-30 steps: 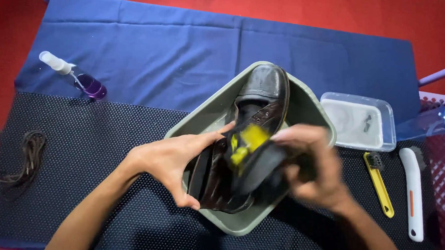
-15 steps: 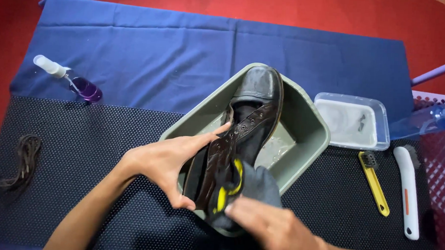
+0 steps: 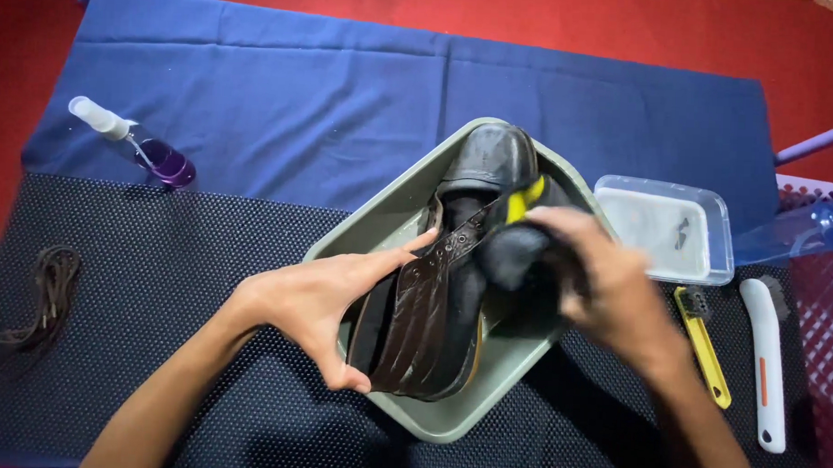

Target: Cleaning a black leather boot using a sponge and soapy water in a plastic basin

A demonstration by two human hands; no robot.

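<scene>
A dark brown leather shoe [image 3: 452,272] lies on its side in a grey-green basin [image 3: 408,220], toe pointing away from me. My left hand [image 3: 317,300] grips the shoe's heel and side, thumb up near the eyelets. My right hand [image 3: 608,287] is closed on a dark grey cloth with a yellow patch [image 3: 518,233], pressed against the shoe's side near the toe. The hand is blurred by motion.
A clear spray bottle of purple liquid [image 3: 138,143] lies at the left on the blue cloth [image 3: 301,92]. Dark laces [image 3: 40,295] lie at far left on the dotted mat. A clear plastic tub [image 3: 666,229], a yellow brush [image 3: 705,341], a white-handled brush [image 3: 767,362] and a pink basket [image 3: 825,304] are at the right.
My right hand has swept the cloth from the shoe's heel end up along its side to near the toe. My left hand has kept its grip on the shoe.
</scene>
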